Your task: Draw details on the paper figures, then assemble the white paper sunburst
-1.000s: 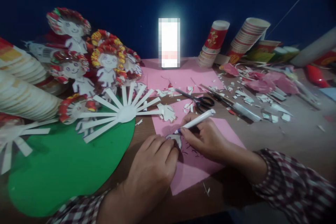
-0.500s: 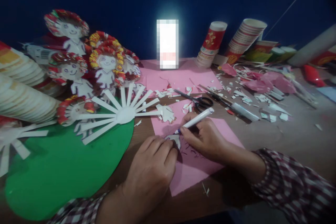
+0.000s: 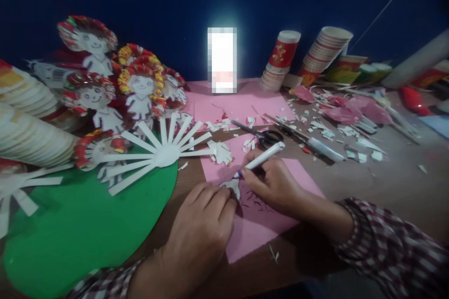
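My right hand (image 3: 273, 182) grips a white marker (image 3: 264, 157), its tip down at the edge of a small white paper cutout (image 3: 234, 186). Fingers bent together, my left hand (image 3: 206, 215) holds that cutout from the near side; its fingers hide part of it. Both hands are over a sheet of pink paper (image 3: 252, 238) with several dark pen marks on it. Beyond the cutout lies another white paper figure (image 3: 221, 152). A pair of black-handled scissors (image 3: 268, 139) rests past the marker.
A white paper cup cut into strips (image 3: 166, 155) sits over a green board (image 3: 105, 224) at left. Decorated paper dolls (image 3: 142, 86) and stacked cups (image 3: 33, 135) stand behind. Paper scraps (image 3: 322, 128), a craft knife (image 3: 324, 148) and more cups (image 3: 328, 46) are at right.
The whole view has shifted very slightly. Both hands keep their places on the pink paper, and the marker tip stays at the cutout's edge.
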`<action>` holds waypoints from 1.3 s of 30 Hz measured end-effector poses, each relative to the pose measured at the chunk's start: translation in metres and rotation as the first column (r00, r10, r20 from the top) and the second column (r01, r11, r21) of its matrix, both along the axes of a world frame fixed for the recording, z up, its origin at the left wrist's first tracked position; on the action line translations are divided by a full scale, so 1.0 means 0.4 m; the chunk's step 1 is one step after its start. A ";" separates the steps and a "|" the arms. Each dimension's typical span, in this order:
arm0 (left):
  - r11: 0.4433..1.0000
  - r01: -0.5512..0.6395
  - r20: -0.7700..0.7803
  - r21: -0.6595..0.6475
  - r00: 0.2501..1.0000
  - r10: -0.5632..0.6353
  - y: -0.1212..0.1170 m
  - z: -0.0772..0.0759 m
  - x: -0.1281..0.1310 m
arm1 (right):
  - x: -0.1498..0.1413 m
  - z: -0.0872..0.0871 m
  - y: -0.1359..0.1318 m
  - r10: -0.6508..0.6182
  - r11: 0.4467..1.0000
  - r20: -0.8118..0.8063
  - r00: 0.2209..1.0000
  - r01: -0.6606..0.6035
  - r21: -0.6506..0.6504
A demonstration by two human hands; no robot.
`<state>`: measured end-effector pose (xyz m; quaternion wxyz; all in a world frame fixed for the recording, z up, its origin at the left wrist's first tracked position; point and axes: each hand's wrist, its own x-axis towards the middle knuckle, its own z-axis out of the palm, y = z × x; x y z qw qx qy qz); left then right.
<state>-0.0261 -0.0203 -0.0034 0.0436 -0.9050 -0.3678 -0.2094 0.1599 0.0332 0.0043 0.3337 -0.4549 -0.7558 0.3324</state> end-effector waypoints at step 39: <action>1.000 -0.010 0.011 -0.011 1.000 0.010 0.000 -0.007 0.000 | 0.001 -0.003 0.004 -0.050 0.997 -0.009 0.999 0.049 -0.054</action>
